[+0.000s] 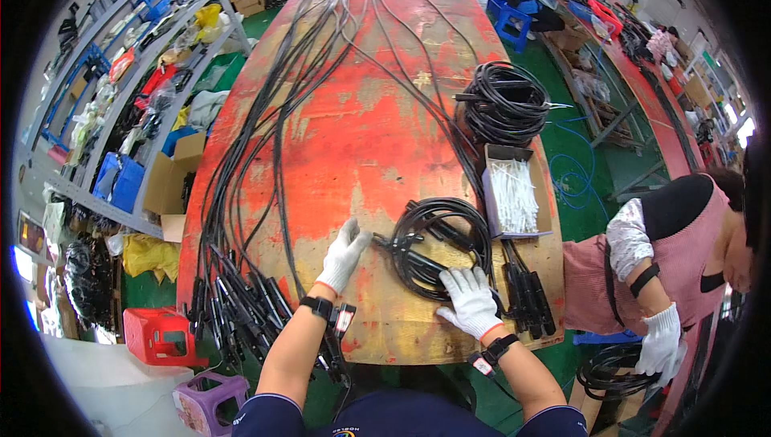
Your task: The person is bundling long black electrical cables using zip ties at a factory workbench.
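Both my hands wear white knit gloves. A coil of black cable (405, 268), with thick black cylindrical ends lying across it, rests on the worn red and bare-wood table (337, 188) in front of me. My right hand (472, 302) lies over the coil's near right side, fingers spread; its underside is hidden. Just left of the coil is my left hand (345, 256), thumb and fingers apart. Its thumb is close to a thin cable end that sticks out of the coil; whether they touch I cannot tell.
A box of white ties (514, 196) and a larger cable coil (506, 104) sit along the right side. Long black cables (277, 116) run down the table to a bundle of black ends (241, 300) at left. More ends (528, 300) lie right. A co-worker (683, 252) handles another coil.
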`<state>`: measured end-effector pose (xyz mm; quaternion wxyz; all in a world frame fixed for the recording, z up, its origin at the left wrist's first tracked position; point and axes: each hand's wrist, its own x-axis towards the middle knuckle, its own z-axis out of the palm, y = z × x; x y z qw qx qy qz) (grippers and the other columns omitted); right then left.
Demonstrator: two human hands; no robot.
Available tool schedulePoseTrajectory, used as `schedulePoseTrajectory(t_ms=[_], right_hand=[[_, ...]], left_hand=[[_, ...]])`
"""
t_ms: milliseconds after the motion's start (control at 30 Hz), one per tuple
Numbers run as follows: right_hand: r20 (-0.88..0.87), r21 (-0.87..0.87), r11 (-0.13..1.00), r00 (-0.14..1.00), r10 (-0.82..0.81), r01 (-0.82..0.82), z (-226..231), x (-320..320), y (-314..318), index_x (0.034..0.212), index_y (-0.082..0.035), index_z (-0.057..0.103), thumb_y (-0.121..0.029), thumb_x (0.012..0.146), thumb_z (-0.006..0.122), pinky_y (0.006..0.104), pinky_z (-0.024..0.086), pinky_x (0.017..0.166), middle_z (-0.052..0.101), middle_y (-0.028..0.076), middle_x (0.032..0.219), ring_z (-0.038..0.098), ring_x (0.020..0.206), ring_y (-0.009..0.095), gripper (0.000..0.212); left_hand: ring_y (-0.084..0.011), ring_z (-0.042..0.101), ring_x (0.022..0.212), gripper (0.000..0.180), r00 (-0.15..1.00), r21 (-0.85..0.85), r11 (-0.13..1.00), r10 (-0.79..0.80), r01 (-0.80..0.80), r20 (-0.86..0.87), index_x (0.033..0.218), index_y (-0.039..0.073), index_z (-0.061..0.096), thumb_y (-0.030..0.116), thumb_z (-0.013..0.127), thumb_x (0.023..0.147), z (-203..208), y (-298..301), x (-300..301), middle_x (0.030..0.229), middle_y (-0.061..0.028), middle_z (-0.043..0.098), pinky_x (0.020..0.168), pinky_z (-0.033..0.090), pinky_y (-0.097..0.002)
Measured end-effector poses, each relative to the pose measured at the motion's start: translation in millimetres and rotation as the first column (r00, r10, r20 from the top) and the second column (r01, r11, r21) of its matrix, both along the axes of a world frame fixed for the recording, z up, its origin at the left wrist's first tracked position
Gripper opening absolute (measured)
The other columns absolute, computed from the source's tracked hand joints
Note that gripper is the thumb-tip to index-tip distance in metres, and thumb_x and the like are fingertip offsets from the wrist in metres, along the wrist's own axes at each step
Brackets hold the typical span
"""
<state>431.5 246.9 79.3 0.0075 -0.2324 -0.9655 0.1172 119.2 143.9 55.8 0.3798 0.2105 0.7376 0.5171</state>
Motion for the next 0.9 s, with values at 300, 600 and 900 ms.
schedulePoseTrajectory(t_ms=[300,600,900], right_hand=[[0.028,-0.006,0.992,0.992,-0.123,0.123,-21,-43,-7,0.147,-0.019,0.045,-0.043,0.078,0.08,0.0502,0.04,0.104,0.055,0.015,0.134,0.059,0.116,0.033,0.081],[0.007,0.05,0.983,0.984,-0.178,0.178,-27,-58,-1,0.149,-0.019,0.042,-0.05,0.081,0.076,0.0463,0.047,0.093,0.063,0.012,0.126,0.064,0.108,0.031,0.082],[0.063,0.0,0.987,0.985,-0.163,0.164,-23,-54,1,0.147,-0.016,0.044,-0.048,0.084,0.073,0.0441,0.048,0.088,0.066,0.014,0.107,0.067,0.098,0.031,0.076]], left_hand=[[-0.0228,0.061,0.121,0.048,0.99,0.002,0.996,0.086,-0.086,-0.11,0.136,-0.005,0.055,0.022,0.064,0.097,44,-140,8,0.13,-0.0156,0.064,0.105,0.046,-0.033],[-0.019,0.062,0.111,0.037,0.954,-0.03,0.965,0.251,-0.259,-0.166,0.128,-0.003,0.061,0.016,0.063,0.097,48,-286,14,0.12,-0.0105,0.067,0.102,0.047,-0.0319],[-0.0188,0.063,0.11,0.034,0.944,-0.027,0.948,0.314,-0.318,-0.099,0.127,-0.003,0.061,0.014,0.062,0.098,64,-301,19,0.116,-0.0104,0.067,0.1,0.047,-0.0311]])
